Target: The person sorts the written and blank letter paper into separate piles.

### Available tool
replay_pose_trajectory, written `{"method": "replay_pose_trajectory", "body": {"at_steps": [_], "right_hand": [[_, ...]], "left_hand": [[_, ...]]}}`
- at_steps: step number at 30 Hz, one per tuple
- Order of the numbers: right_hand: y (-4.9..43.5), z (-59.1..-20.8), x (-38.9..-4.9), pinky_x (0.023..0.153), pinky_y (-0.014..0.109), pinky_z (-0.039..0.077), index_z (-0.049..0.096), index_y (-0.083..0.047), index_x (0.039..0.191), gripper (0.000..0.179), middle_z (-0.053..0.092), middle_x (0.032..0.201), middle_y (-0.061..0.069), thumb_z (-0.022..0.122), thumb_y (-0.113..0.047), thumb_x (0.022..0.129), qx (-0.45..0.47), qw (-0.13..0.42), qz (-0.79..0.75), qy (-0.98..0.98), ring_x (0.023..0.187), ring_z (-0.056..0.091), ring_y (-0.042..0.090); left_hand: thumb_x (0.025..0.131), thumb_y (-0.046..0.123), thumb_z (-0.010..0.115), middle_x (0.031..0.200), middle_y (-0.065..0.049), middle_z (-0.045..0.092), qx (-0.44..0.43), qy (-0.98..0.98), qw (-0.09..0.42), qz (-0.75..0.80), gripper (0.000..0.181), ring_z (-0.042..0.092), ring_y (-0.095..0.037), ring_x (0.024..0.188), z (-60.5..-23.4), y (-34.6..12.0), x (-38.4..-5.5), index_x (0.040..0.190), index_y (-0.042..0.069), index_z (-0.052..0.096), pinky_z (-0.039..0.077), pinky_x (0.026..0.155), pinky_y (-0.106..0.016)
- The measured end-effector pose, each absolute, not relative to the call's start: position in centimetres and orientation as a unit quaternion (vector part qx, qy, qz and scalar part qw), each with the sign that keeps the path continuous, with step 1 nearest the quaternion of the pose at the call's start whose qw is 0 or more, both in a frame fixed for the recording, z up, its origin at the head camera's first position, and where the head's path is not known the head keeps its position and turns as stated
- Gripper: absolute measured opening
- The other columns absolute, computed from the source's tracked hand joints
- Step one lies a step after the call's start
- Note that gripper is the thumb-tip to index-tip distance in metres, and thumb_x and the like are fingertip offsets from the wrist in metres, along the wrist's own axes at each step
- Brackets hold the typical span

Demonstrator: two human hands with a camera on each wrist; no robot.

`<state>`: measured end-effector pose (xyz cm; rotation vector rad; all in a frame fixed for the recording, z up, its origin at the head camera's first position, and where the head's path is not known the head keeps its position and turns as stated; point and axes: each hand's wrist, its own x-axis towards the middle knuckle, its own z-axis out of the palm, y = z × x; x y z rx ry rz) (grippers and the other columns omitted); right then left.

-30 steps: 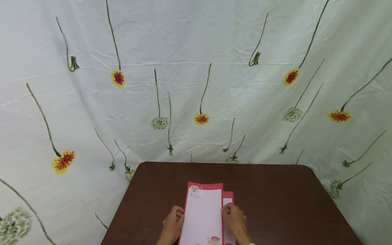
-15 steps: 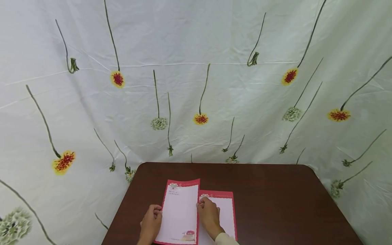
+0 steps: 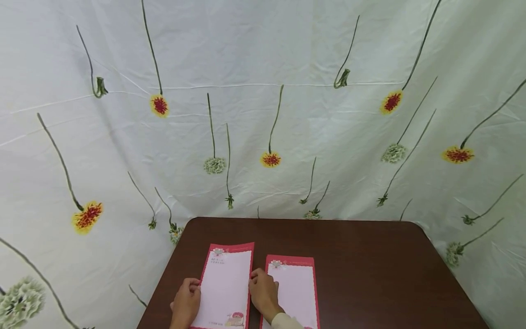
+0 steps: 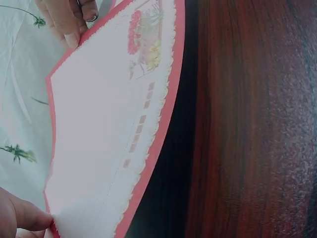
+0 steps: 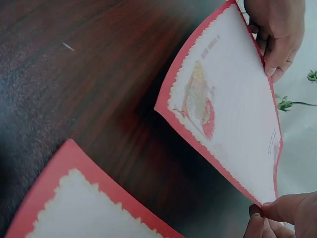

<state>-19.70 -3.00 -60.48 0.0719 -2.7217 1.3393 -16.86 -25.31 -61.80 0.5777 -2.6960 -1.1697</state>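
A red-bordered white sheet of letter paper [image 3: 226, 285], with a flower print at the top and a small picture at the bottom, is held at both long edges. My left hand [image 3: 186, 301] pinches its left edge between thumb and fingers. At the opposite edge, my right hand [image 3: 264, 292] pinches it the same way. The right wrist view shows the held paper [image 5: 223, 99] bowed and raised off the table at its lower end. A second, matching sheet [image 3: 293, 292] lies on the table to the right, partly covered by my right hand and sleeve.
The dark brown wooden table [image 3: 370, 274] extends to the right and behind the papers. A white curtain [image 3: 328, 123] printed with flowers hangs around its back and sides.
Both hands have moved left, carrying the top sheet off the matching one. The lower sheet, mostly covered before, now shows beside it with a strip of table between them.
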Motion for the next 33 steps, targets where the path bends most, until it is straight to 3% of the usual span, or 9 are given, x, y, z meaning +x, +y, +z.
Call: {"method": "replay_pose_trajectory", "body": {"at_steps": [11,20,26,33], "right_hand": [[-4.4,-61.1,-19.3,0.073,0.045,0.040,0.075,-0.004,0.108,0.019,0.069,0.074,-0.004,0.071,-0.006,0.090,0.024,0.065,0.421,-0.904,0.080,0.072,0.024],[-5.1,-61.6,-19.0,0.073,0.047,0.040,0.075,-0.001,0.111,0.025,0.068,0.082,0.000,0.078,-0.009,0.088,0.037,0.059,0.406,-0.911,0.087,0.070,0.025],[-5.4,-61.7,-18.5,0.074,0.049,0.042,0.074,0.003,0.113,0.033,0.063,0.098,0.012,0.082,-0.011,0.084,0.039,0.056,0.372,-0.926,0.096,0.064,0.034],[-5.6,-62.4,-18.3,0.074,0.049,0.041,0.073,0.001,0.108,0.034,0.055,0.094,0.011,0.085,-0.011,0.079,0.045,0.052,0.333,-0.940,0.092,0.058,0.034]], "left_hand": [[0.100,0.008,0.054,0.102,-0.016,0.070,0.208,-0.905,0.055,-0.368,0.023,0.065,-0.039,0.099,-62.5,-26.0,-16.8,0.120,-0.002,0.059,0.031,0.083,-0.057],[0.098,0.011,0.056,0.102,-0.015,0.069,0.200,-0.916,0.054,-0.345,0.024,0.065,-0.041,0.099,-63.2,-26.8,-16.4,0.117,-0.001,0.063,0.035,0.081,-0.058],[0.095,0.013,0.064,0.110,-0.024,0.065,0.202,-0.933,0.055,-0.294,0.029,0.060,-0.050,0.106,-63.5,-26.5,-16.0,0.119,-0.003,0.064,0.038,0.083,-0.064],[0.092,0.012,0.068,0.120,-0.033,0.057,0.190,-0.945,0.050,-0.260,0.038,0.054,-0.054,0.114,-63.7,-26.2,-15.7,0.125,-0.004,0.060,0.037,0.085,-0.063]]}}
